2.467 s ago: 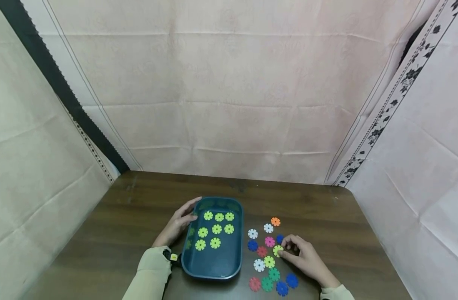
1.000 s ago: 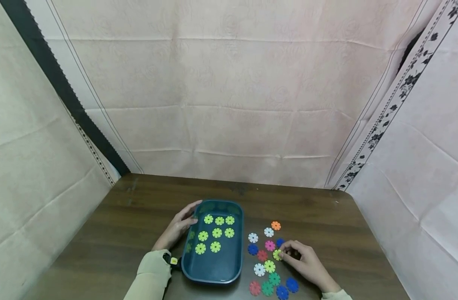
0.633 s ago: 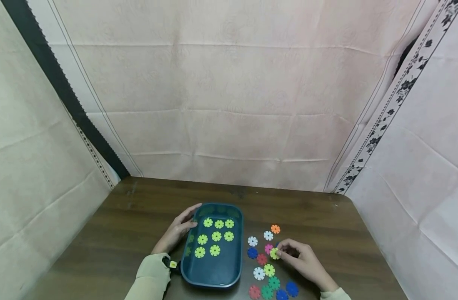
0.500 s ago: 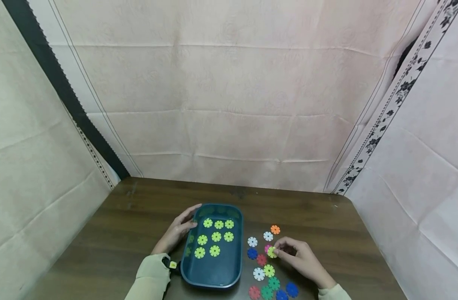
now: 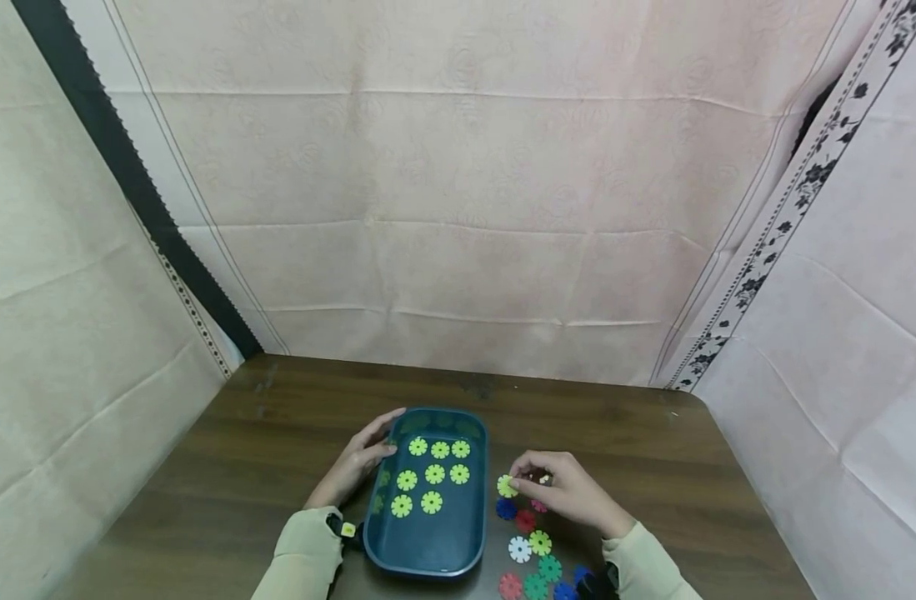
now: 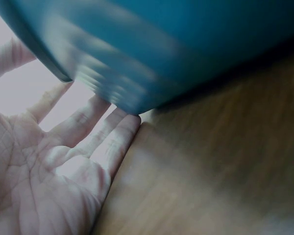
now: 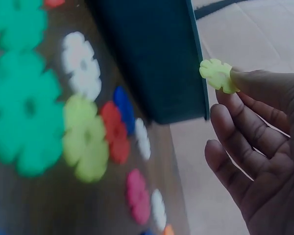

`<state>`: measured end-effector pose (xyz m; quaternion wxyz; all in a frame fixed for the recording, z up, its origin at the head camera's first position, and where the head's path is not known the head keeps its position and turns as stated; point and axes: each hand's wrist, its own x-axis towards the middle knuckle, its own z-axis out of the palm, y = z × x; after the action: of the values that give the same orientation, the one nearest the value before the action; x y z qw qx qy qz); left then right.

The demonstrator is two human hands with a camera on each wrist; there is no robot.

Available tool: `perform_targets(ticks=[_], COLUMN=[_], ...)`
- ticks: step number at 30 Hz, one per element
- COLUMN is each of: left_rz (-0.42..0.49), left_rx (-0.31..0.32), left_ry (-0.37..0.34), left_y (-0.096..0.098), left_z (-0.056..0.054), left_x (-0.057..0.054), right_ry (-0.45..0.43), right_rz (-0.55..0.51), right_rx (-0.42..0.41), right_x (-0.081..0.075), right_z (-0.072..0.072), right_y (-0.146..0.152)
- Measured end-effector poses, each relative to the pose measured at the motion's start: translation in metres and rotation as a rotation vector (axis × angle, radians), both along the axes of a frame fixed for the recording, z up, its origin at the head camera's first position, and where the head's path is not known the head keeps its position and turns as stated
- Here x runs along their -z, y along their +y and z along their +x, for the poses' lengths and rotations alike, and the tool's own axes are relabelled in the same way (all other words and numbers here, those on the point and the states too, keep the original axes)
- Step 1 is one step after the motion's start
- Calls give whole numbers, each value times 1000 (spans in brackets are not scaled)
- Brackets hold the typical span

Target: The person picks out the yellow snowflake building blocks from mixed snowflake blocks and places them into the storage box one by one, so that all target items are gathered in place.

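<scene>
My left hand (image 5: 355, 460) holds the dark blue tray (image 5: 425, 540) at its far left side. Its thumb lies over the rim and its fingers (image 6: 115, 147) rest against the outer wall in the left wrist view. Several yellow-green flower-shaped discs (image 5: 434, 474) lie in rows inside the tray. Just right of the tray, my right hand (image 5: 570, 493) pinches another yellow-green flower-shaped disc (image 7: 217, 75) between thumb and index finger. The right wrist view shows this disc raised close to the tray's rim, the other fingers loosely bent.
Loose notched discs lie right of the tray: white (image 5: 519, 549), yellow-green (image 5: 540, 543), red (image 5: 526, 522), green (image 5: 550, 568) and blue (image 5: 506, 508). The right hand covers some of them. Brown wooden table (image 5: 277, 467); pale cloth (image 5: 465, 208) hangs behind and at both sides.
The right hand has lifted the yellow-green disc from the loose discs and carried it left towards the tray. The left hand and tray stay in place; the head view has tilted slightly.
</scene>
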<state>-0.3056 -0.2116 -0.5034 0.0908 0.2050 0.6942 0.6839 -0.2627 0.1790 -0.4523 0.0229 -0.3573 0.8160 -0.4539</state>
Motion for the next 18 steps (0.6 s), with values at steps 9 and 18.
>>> perform_targets(ticks=[9, 18], left_rz=[-14, -2], left_rx=[4, 40], left_ry=[-9, -29], left_y=[-1, -4], left_z=[0, 0], left_x=[0, 1], right_ry=[36, 172], right_rz=[54, 119], right_rx=[-92, -206], right_x=[-16, -26], right_z=[-15, -28], right_y=[-34, -61])
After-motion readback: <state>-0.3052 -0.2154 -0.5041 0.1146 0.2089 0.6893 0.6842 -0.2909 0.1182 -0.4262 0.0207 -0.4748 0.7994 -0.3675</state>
